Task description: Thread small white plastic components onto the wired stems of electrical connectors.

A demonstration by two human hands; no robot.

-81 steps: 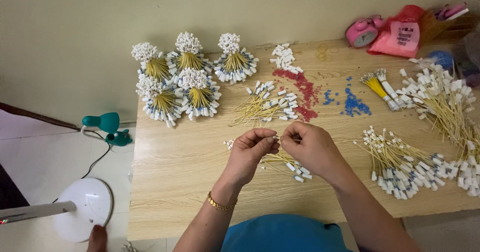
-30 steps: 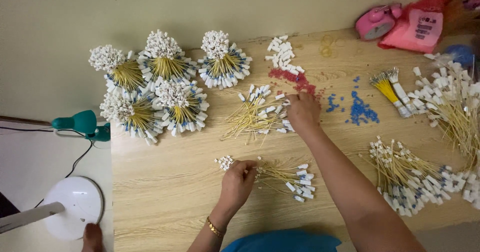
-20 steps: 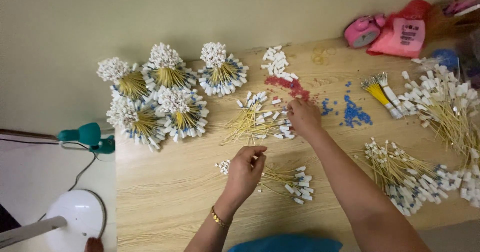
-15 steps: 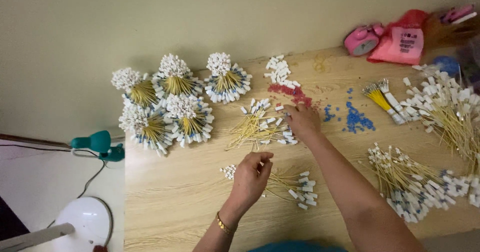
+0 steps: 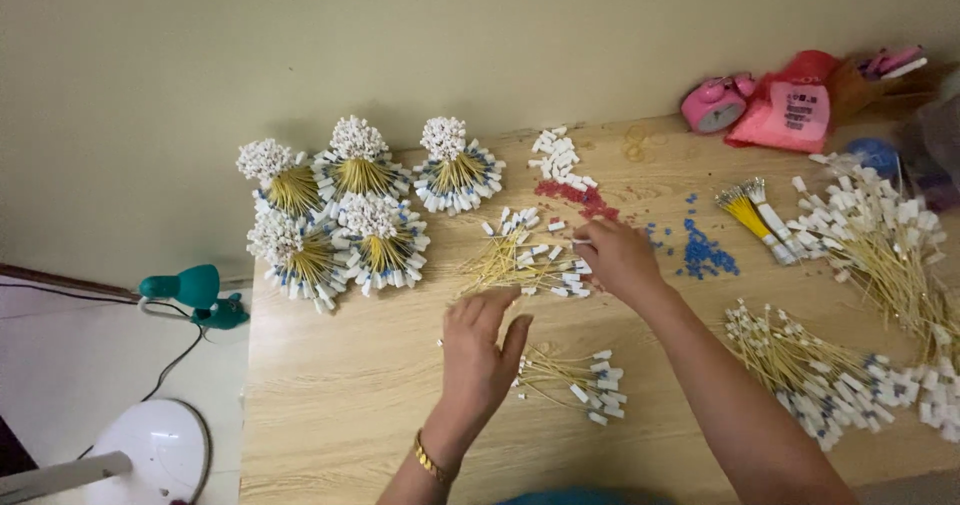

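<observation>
Right hand (image 5: 618, 257) is pinching thin yellow wires (image 5: 520, 263) mid-desk; left hand (image 5: 480, 350) is hovering open. They're looking light and floppy, probably best gripped by the white ends.

Matt wood-grain table (image 5: 330, 405); thin yellow wires (image 5: 500, 260) with white plastic ends.
</observation>
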